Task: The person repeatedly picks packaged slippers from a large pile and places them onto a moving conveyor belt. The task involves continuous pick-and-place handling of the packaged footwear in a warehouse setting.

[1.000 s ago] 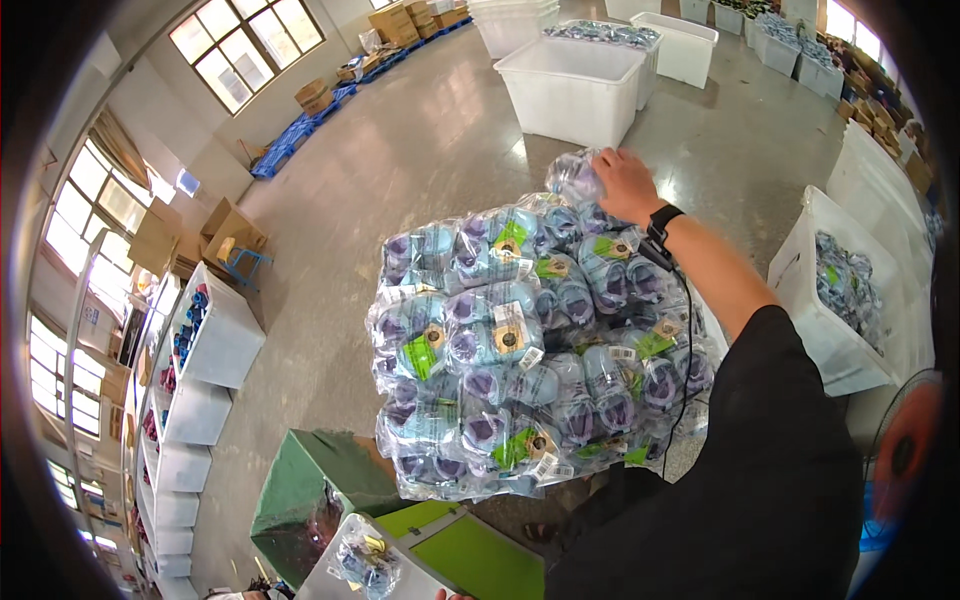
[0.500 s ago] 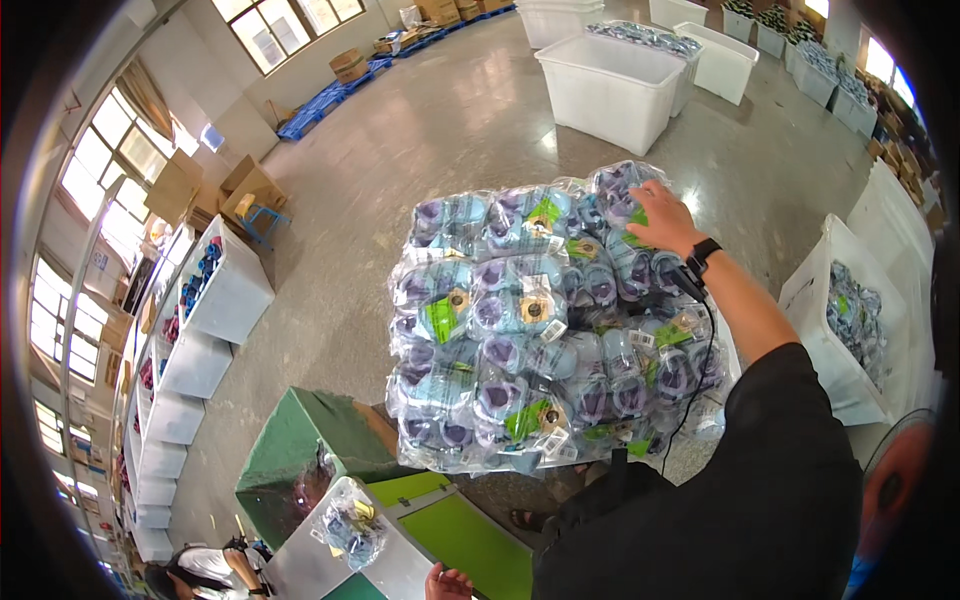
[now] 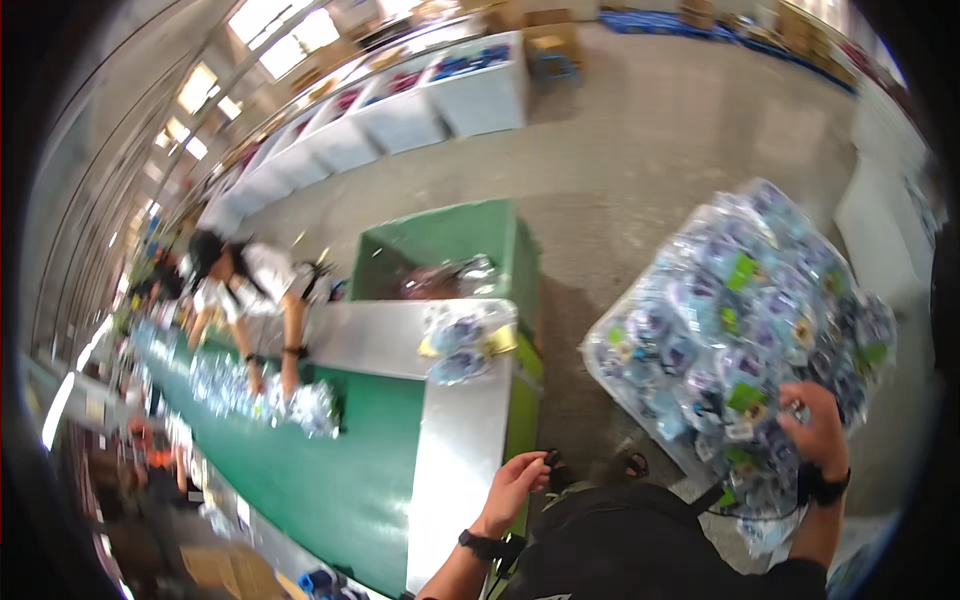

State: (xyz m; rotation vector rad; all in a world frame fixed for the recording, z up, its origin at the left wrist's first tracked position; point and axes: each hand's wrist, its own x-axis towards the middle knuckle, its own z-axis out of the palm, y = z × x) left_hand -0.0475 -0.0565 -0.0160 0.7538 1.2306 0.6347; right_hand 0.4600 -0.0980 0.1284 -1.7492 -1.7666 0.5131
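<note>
My left hand (image 3: 515, 490), a watch-like band at its wrist, hovers beside the metal end of the conveyor. Its fingers are curled together and nothing shows in them. At the right, my right hand (image 3: 815, 425) is over the near edge of a stack of clear bags (image 3: 735, 310) holding blue and purple shoes with green tags. Its fingers are bent in; motion blur hides what they may hold. The stack rests on a pale flat base (image 3: 600, 345). One more bagged pair of blue shoes (image 3: 458, 350) lies on the metal corner of the conveyor.
A green belt (image 3: 350, 430) runs away to the left, where a co-worker (image 3: 250, 290) handles bagged items on it. Behind the metal corner stands a green bin (image 3: 440, 235) with plastic inside. White tubs (image 3: 480, 95) line the far side; blue pallets (image 3: 670, 25) lie beyond.
My view has swung left, bringing the conveyor and co-worker into the middle. My right hand has left the far top of the stack for its near edge. My left hand has come further into view.
</note>
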